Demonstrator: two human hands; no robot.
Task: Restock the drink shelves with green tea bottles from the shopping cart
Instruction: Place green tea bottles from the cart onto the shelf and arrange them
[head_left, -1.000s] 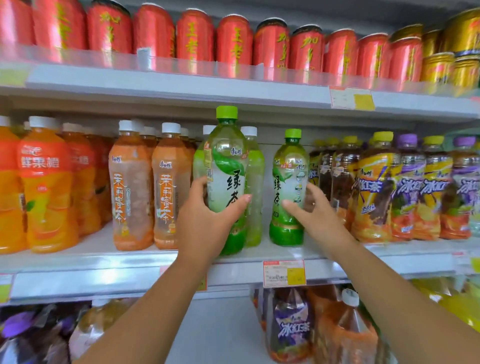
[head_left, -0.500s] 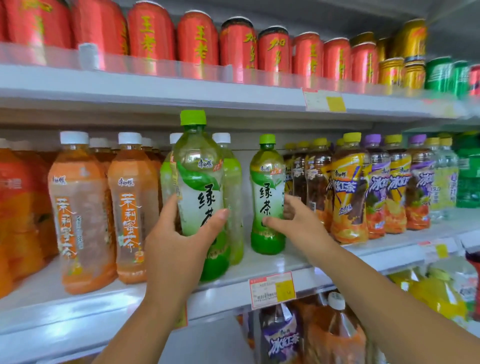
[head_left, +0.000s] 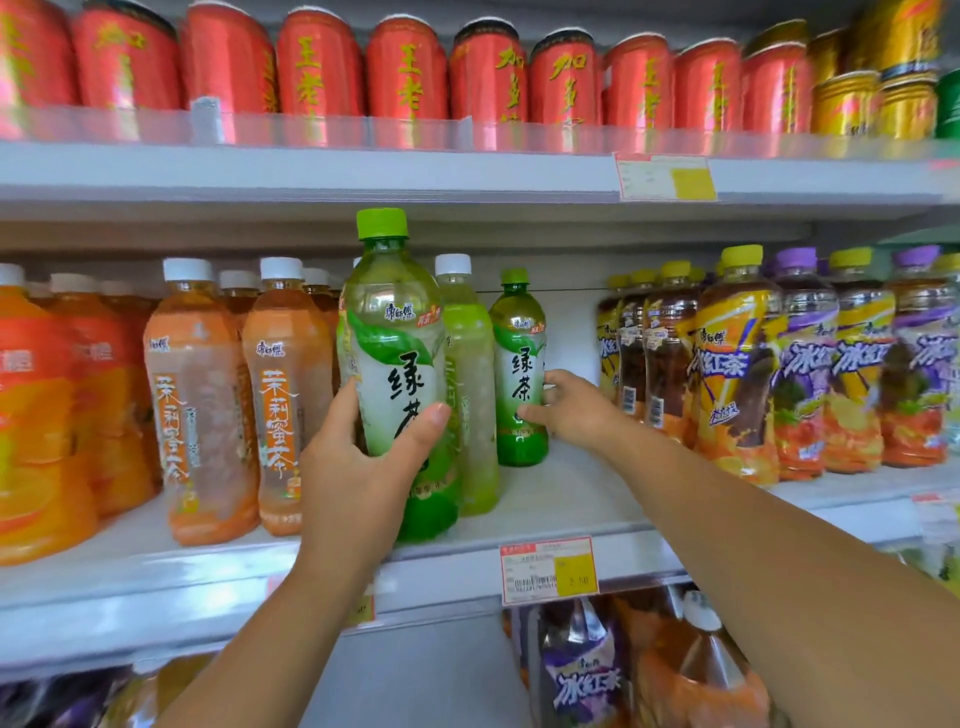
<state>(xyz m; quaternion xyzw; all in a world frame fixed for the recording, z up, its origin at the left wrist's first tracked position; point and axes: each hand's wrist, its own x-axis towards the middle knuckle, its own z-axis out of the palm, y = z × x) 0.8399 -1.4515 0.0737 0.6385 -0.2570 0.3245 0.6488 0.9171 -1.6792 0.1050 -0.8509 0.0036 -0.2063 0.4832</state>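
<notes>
A bare strip of shelf (head_left: 571, 499) is left between the rear green tea bottle (head_left: 519, 332) and the iced tea bottles (head_left: 670, 332).

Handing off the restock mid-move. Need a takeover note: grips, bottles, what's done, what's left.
Left grip: holds the front green tea bottle upright by its lower half. The base is at the front edge of the middle shelf; cannot tell if it rests there.
Right grip: thumb and fingers round the rear green tea bottle, which stands deeper on the shelf.
Done: rear bottle is on the shelf.
Left: seat the front bottle, release both, and fill the bare space beside the iced tea bottles. Shopping cart not in view.
</notes>
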